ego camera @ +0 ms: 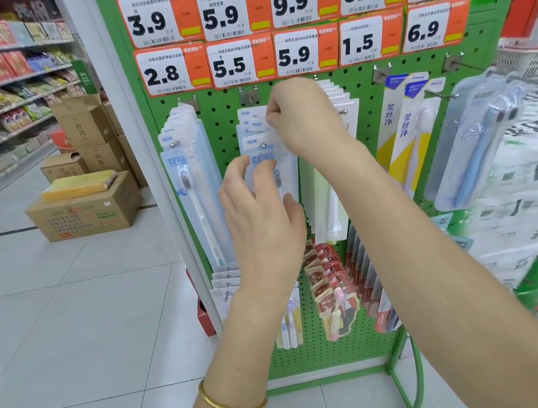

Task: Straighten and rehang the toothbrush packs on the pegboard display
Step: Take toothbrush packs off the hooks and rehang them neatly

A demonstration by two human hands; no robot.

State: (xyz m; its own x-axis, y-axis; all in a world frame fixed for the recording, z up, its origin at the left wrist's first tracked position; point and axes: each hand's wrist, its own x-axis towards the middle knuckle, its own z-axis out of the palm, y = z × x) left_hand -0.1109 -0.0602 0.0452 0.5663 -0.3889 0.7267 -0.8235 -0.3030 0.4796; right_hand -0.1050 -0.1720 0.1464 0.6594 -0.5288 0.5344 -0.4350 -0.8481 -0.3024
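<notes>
At the pegboard (362,93), right hand (303,116) apparently pinches toothbrush packs (253,142)

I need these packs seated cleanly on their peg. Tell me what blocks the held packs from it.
Nothing visible does. The right hand pinches the pack tops, the left hand holds the front pack, and the peg tip already shows through its hole.
</notes>
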